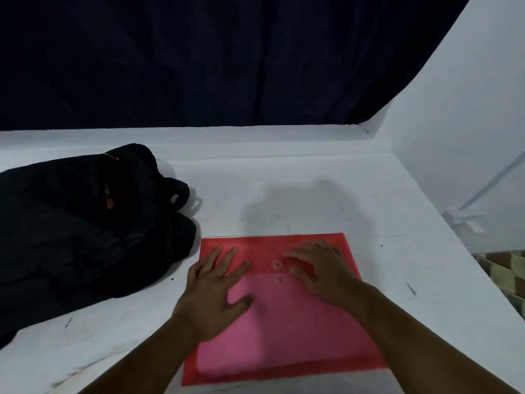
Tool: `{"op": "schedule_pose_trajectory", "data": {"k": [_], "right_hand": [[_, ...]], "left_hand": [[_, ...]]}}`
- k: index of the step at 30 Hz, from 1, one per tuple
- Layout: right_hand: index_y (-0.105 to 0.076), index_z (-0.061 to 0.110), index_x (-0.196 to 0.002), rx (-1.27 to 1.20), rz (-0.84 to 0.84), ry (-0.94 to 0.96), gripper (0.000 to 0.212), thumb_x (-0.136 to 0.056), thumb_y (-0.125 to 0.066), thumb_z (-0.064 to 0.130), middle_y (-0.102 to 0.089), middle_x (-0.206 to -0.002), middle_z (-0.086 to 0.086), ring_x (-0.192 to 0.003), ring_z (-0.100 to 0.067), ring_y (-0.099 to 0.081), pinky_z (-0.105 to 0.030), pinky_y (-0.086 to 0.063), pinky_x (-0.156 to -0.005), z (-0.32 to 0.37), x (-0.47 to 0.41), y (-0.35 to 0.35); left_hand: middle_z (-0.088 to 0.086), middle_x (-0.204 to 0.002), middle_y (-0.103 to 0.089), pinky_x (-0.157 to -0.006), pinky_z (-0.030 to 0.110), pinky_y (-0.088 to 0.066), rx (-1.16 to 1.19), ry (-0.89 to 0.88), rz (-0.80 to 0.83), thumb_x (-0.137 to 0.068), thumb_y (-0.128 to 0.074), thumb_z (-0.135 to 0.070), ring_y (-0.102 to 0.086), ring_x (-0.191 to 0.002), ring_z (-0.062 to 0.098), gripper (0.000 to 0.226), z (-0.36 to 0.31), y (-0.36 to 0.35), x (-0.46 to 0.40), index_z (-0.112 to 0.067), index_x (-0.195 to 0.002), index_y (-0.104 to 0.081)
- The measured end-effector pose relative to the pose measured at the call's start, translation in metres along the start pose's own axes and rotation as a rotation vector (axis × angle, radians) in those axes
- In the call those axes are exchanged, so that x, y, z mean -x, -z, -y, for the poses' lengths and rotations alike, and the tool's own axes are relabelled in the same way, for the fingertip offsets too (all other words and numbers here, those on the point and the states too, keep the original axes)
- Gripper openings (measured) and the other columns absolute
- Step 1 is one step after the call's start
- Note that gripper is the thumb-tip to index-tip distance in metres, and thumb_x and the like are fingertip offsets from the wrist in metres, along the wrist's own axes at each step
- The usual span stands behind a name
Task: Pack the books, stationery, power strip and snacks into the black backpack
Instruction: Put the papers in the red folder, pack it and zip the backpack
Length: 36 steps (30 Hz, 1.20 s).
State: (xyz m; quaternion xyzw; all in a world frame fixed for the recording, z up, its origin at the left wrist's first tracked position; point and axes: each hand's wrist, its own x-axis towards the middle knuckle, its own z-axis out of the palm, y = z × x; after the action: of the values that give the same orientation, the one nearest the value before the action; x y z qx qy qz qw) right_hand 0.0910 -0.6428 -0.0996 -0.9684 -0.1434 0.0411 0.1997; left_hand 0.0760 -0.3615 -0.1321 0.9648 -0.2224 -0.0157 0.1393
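Observation:
A red translucent document folder (pixel 284 322) with a snap button lies flat on the white table (pixel 312 194) in front of me, pink paper showing inside it. My left hand (pixel 216 288) rests flat on the folder's left part, fingers spread. My right hand (pixel 321 268) lies on the folder's upper right, fingers spread near the snap button. The black backpack (pixel 85 228) lies slumped on the table to the left, its edge close to the folder's upper left corner. Its top opening faces right.
A dark curtain (pixel 227 58) hangs behind the table. A white wall panel (pixel 468 137) rises on the right. The table's right edge drops to a patterned floor (pixel 508 277). Bare tabletop lies beyond the folder.

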Motion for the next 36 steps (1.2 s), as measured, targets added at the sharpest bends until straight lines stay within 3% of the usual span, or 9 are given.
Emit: {"op": "schedule_pose_trajectory", "data": {"k": [4,9,17,21,26,29,33,36], "right_hand": [[-0.069,0.043,-0.111,-0.023,-0.076,0.062,0.028,-0.086,-0.057,0.046,-0.055,-0.116,0.031,-0.11,-0.009,-0.04,-0.036,-0.033,-0.09,-0.007,-0.01,-0.013],[-0.069,0.033,-0.083,-0.051,-0.144,0.094,0.009,-0.082,-0.062,0.039,-0.05,-0.102,0.026,-0.104,-0.01,-0.043,-0.039,-0.039,-0.087,-0.015,-0.008,-0.019],[-0.058,0.026,-0.072,0.137,-0.2,0.133,0.018,-0.082,-0.044,0.033,-0.055,-0.094,0.011,-0.096,-0.017,-0.047,-0.036,-0.037,-0.073,-0.007,-0.007,-0.034],[-0.059,0.026,-0.073,0.163,-0.27,0.155,0.021,-0.088,-0.045,0.03,-0.057,-0.077,0.011,-0.08,-0.018,-0.052,-0.035,-0.029,-0.074,-0.006,0.004,-0.031],[-0.068,0.027,-0.088,0.145,-0.157,0.095,0.028,-0.093,-0.041,0.03,-0.069,-0.077,0.008,-0.074,-0.018,-0.061,-0.039,-0.044,-0.077,-0.003,0.02,-0.025],[-0.072,0.023,-0.093,0.132,-0.149,0.066,0.02,-0.088,-0.052,0.023,-0.072,-0.078,0.007,-0.069,-0.014,-0.065,-0.035,-0.053,-0.07,0.005,0.03,-0.025],[-0.074,0.018,-0.108,0.141,-0.152,0.016,0.035,-0.087,-0.047,0.025,-0.071,-0.069,0.005,-0.059,-0.008,-0.064,-0.03,-0.056,-0.064,0.022,0.048,-0.03],[-0.073,0.017,-0.112,0.153,-0.15,-0.034,0.035,-0.081,-0.058,0.024,-0.065,-0.058,0.007,-0.05,-0.005,-0.058,-0.026,-0.054,-0.056,0.034,0.053,-0.031]], "left_hand": [[-0.017,-0.166,-0.005,-0.12,0.033,0.003,0.016,0.026,0.012,-0.087,-0.033,-0.079,0.015,-0.153,0.009,0.074,0.0,0.002,-0.001,-0.047,-0.154,-0.026],[-0.018,-0.165,-0.011,-0.12,0.033,-0.001,0.039,0.037,0.001,-0.087,-0.038,-0.077,0.009,-0.153,0.007,0.073,-0.002,0.004,0.0,-0.046,-0.152,-0.032],[-0.018,-0.165,-0.015,-0.12,0.035,-0.009,0.076,0.048,-0.002,-0.087,-0.04,-0.077,0.005,-0.154,0.007,0.072,-0.002,0.003,0.0,-0.047,-0.151,-0.034],[-0.019,-0.164,-0.014,-0.119,0.031,-0.004,0.075,0.049,-0.008,-0.087,-0.041,-0.077,0.006,-0.154,0.006,0.071,-0.002,0.003,0.001,-0.048,-0.151,-0.033],[-0.017,-0.164,-0.019,-0.118,0.032,-0.006,0.086,0.049,-0.032,-0.086,-0.042,-0.077,0.002,-0.154,0.007,0.071,-0.002,0.002,0.0,-0.045,-0.15,-0.038],[-0.017,-0.164,-0.019,-0.119,0.034,-0.009,0.094,0.049,-0.034,-0.086,-0.04,-0.077,0.002,-0.154,0.008,0.072,-0.003,0.001,0.001,-0.045,-0.15,-0.039],[-0.019,-0.165,-0.012,-0.118,0.028,-0.001,0.058,0.045,-0.023,-0.086,-0.035,-0.079,0.008,-0.153,0.006,0.073,-0.002,0.001,0.001,-0.047,-0.152,-0.033],[-0.017,-0.165,-0.015,-0.117,0.032,-0.004,0.063,0.043,-0.029,-0.086,-0.037,-0.078,0.005,-0.154,0.008,0.073,-0.001,0.0,0.001,-0.046,-0.151,-0.034]]}}
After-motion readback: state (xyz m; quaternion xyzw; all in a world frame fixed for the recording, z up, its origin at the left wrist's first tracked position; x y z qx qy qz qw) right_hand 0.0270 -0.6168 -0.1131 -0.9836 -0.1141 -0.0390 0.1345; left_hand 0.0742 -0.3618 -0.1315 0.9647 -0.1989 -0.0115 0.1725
